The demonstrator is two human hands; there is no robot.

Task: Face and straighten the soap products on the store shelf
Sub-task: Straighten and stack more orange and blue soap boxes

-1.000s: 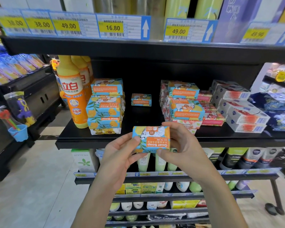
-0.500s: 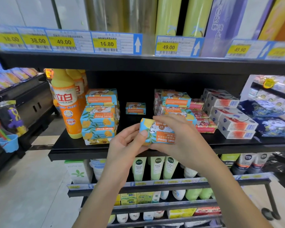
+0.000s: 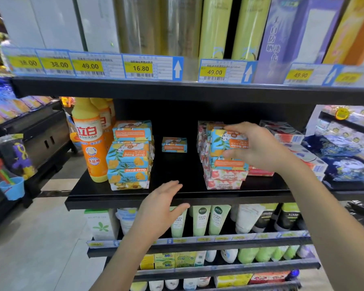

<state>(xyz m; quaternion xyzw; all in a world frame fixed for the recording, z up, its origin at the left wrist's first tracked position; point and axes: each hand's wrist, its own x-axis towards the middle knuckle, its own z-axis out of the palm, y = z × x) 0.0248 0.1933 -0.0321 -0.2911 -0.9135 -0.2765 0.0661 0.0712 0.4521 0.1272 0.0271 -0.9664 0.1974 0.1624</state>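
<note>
**A:** Where is the bar?

**B:** The Goat Soap bar (image 3: 223,143) is at the top of the right soap stack (image 3: 225,175) on the black shelf (image 3: 177,201), with its lettering upside down. I cannot tell whether it rests fully on that stack.

**A:** Who has it?

**B:** The right hand (image 3: 259,150). Its grip is closed round the bar, fingers over the upper edge and thumb at the lower.

**A:** The other one?

**B:** The left hand (image 3: 160,211) is at the shelf's front edge, about midway along. Its grip is open, fingers straight, holding nothing.

**A:** And round about?

**B:** A lone small soap bar (image 3: 174,144) sits at the back of the shelf, in the middle gap. The left soap stack (image 3: 129,156) stands toward the shelf's left end, just beside an orange detergent bottle (image 3: 90,143). White boxed packs (image 3: 290,135) fill the shelf's right end. Green tubes (image 3: 200,219) stand below the shelf, and yellow price labels (image 3: 141,68) run above it.
</note>
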